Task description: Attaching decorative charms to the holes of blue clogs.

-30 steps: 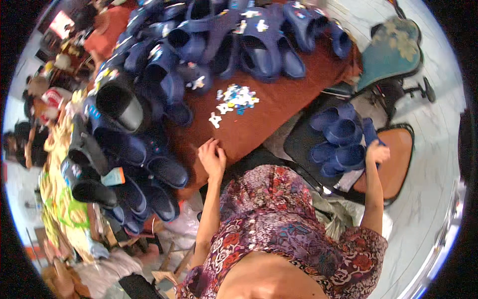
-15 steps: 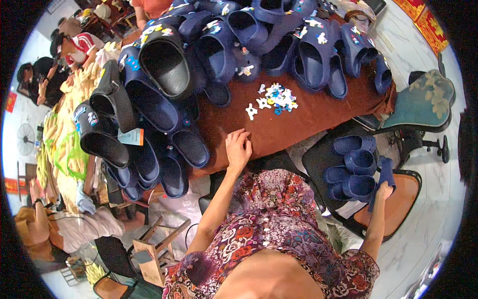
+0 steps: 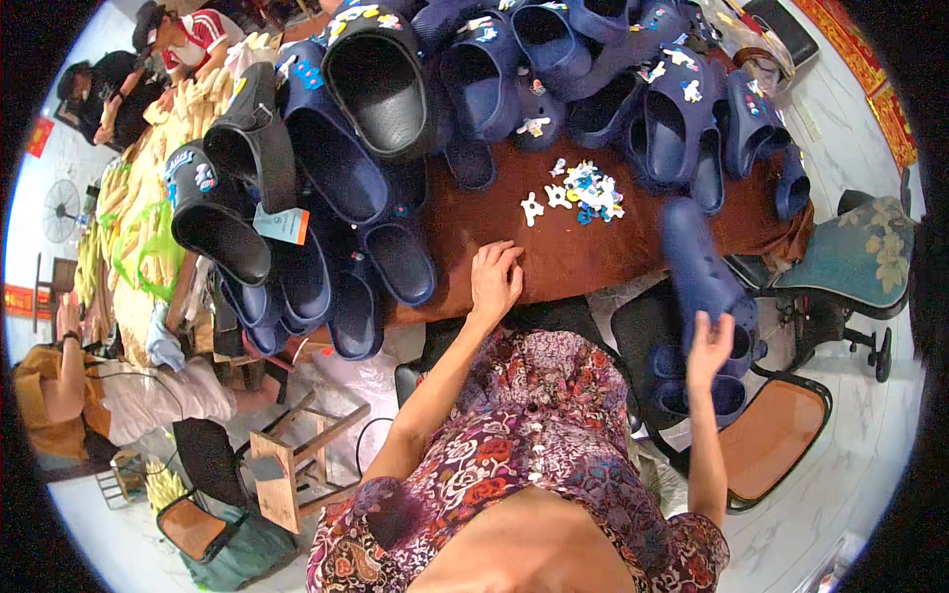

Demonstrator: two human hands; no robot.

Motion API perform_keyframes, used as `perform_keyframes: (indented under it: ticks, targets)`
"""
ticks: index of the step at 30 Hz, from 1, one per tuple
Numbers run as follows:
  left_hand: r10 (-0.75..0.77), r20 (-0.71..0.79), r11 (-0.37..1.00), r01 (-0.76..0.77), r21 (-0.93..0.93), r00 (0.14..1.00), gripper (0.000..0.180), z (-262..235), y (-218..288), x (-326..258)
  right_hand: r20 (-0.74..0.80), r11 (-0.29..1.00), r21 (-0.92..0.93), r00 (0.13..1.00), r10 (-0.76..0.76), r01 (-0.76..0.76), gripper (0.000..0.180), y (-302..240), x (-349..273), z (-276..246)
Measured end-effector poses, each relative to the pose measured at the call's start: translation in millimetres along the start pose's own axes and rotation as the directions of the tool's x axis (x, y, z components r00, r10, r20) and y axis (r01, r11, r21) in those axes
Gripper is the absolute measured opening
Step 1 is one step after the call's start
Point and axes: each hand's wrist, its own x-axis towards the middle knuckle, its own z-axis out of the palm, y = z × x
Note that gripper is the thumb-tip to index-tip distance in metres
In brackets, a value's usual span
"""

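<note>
A dark blue foam clog [image 3: 696,249], slightly smeared by motion, is held at its lower end by my right hand [image 3: 710,348]. It hangs over the near right corner of the brown cloth. My left hand [image 3: 495,280] rests on the brown cloth [image 3: 568,267] at the table's near edge, fingers loosely bent and apart, holding nothing. Beyond it lies a small heap of white, blue and yellow charms [image 3: 596,191], with a few white ones [image 3: 534,208] apart from it. Several blue clogs [image 3: 717,395] sit on a dark chair below my right hand, partly hidden by it.
Blue clogs [image 3: 484,94] with charms crowd the table's far side, and black clogs [image 3: 381,99] stand at the left. Heaped beige things [image 3: 148,198] lie farther left, with people nearby. A green office chair [image 3: 850,252] and an orange-seated chair [image 3: 776,440] flank the right.
My right hand has lifted the blue clog off the chair area and brought it up and left toward the table. The left hand stays on the cloth. The whole view has shifted slightly.
</note>
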Motion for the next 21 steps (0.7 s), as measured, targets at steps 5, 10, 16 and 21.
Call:
perform_keyframes:
  ticks: [5,10,16,21]
  targets:
    - [-0.225,-0.147,0.930,0.167,-0.328,0.963,0.022,-10.0,10.1,1.6,0.289,0.977,0.106,0.935,-0.207,0.184,0.021,-61.6,-34.2,95.3]
    - [-0.502,-0.137,0.751,0.352,-0.558,0.854,0.037,-37.0,26.2,-30.3,0.395,0.938,0.185,0.851,-0.345,0.294,0.019,-116.2,-68.7,160.1]
    - [-0.466,-0.086,0.805,0.381,-0.455,0.881,0.051,-55.4,43.9,-46.3,0.537,0.958,0.243,0.802,-0.263,0.152,0.018,-132.0,-113.4,191.4]
    - [-0.350,-0.033,0.903,0.328,-0.277,0.936,0.070,-59.5,57.2,-30.8,0.683,0.962,0.272,0.701,-0.207,0.019,0.022,-130.4,-114.0,183.9]
